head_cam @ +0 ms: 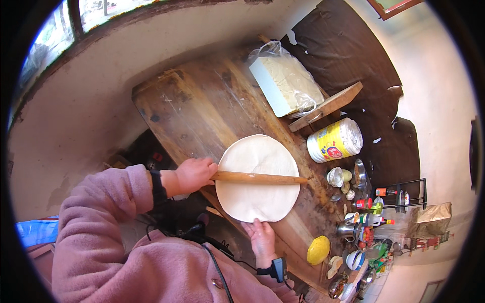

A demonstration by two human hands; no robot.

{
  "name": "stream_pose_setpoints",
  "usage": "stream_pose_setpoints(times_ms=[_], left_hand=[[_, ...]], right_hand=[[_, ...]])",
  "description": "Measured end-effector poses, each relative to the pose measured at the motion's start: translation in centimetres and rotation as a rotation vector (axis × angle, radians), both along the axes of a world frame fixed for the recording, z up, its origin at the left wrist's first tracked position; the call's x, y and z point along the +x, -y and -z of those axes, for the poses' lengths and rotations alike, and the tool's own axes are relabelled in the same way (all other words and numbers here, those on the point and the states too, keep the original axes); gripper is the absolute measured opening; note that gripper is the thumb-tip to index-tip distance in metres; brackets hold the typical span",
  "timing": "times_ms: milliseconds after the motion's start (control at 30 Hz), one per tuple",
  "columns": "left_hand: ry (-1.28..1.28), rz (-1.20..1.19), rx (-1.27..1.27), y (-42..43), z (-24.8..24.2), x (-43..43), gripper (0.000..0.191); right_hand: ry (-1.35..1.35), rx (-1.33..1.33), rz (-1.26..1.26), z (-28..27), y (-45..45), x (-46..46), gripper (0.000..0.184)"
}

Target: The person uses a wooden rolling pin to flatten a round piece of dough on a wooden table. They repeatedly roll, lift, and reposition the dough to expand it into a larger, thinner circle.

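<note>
A large round sheet of pale dough [261,200] lies flat on a worn wooden table [193,113], its lower left rim at the table's near edge. Across its middle rests a wooden rolling pin [257,178], tapered towards its right end. My left hand [195,175] is closed around the pin's left end, just beside the dough. At the dough's near rim, my right hand [259,236] has its fingers on the edge, where a small crease shows; its fingertips are partly hidden. Below that wrist a dark strap carries a small device.
Beyond the dough stand a bagged white foam box [271,87], a wooden board [327,106] and a white-and-yellow tub [333,142]. Small bowls [335,177], bottles and dishes crowd the right side. A yellow rounded item [318,250] lies near the right front edge.
</note>
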State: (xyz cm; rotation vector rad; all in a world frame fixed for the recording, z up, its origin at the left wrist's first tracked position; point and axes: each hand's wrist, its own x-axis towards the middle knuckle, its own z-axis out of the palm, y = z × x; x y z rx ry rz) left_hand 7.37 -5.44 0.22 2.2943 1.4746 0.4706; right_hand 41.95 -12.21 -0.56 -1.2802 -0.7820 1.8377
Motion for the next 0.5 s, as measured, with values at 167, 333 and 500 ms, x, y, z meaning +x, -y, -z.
stream_pose_setpoints(times_ms=[167,333,500], left_hand=[[-0.084,0.004,0.125,1.3,1.4,-1.9,0.030],[-0.136,0.034,0.165,1.3,1.9,-1.5,0.026],[-0.119,0.076,0.259,1.8,1.4,-1.6,0.031]], right_hand=[[0.021,-0.122,0.391,-0.7,-1.7,3.7,0.049],[0.273,-0.155,-0.074,-3.8,-7.3,3.7,0.044],[0.105,0.317,0.114,-7.6,-14.2,-0.1,0.028]])
